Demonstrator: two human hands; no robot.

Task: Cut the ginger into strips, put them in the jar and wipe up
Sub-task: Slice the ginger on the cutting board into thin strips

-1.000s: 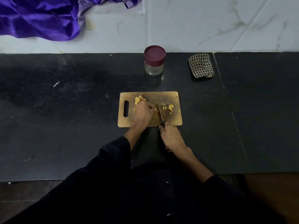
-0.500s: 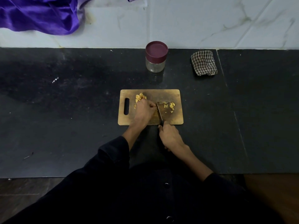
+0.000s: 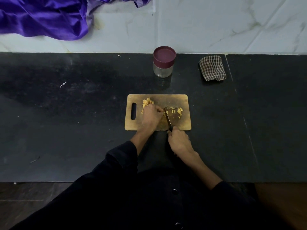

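Observation:
A wooden cutting board [image 3: 184, 100] lies on the black counter in front of me. Yellow ginger pieces [image 3: 147, 102] sit at its back left, and cut ginger strips [image 3: 177, 111] lie at its right. My left hand [image 3: 152, 116] rests on the board with curled fingers pressing on ginger that it hides. My right hand [image 3: 179, 141] grips the handle of a knife [image 3: 168, 117], whose blade stands just right of my left fingertips. A glass jar [image 3: 163, 62] with a maroon lid on stands behind the board.
A folded checkered cloth [image 3: 212, 68] lies at the back right of the black counter [image 3: 66, 122]. A purple satin fabric [image 3: 46, 17] drapes over the white marble wall at the upper left. The counter's front edge runs near my body.
The knife blade has turned from lying slanted to standing on edge beside my left fingers. Both hands have stayed in place on the board.

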